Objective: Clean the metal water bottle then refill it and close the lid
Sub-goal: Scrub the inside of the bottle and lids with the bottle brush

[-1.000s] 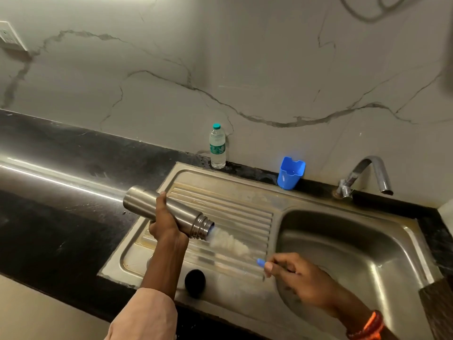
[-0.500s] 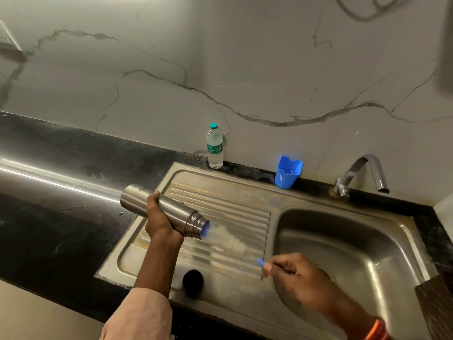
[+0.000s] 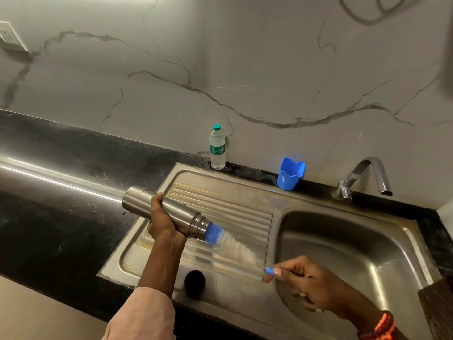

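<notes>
**Brush at the mouth of the flask, over the draining board**

My left hand (image 3: 161, 222) had its fingers wrapped round the middle of the metal water bottle (image 3: 169, 212), which I held nearly flat above the ribbed draining board (image 3: 235, 209), open neck aimed toward the basin, probably so that drips ran to the sink (image 3: 343, 246). My right hand (image 3: 301, 278) pinched the thin handle of the bottle brush (image 3: 235, 246) between thumb and fingertips, other fingers curled; its blue tip sat at the bottle's mouth, white bristles outside. Cleaning looked under way, with refilling yet to come. A black lid (image 3: 194, 282) lay on the sink's front edge, just below the brush. Behind stood a plastic water bottle (image 3: 217, 148), a blue cup (image 3: 290, 174) and the tap (image 3: 365, 177), all well clear; nothing blocked the stroke.
</notes>
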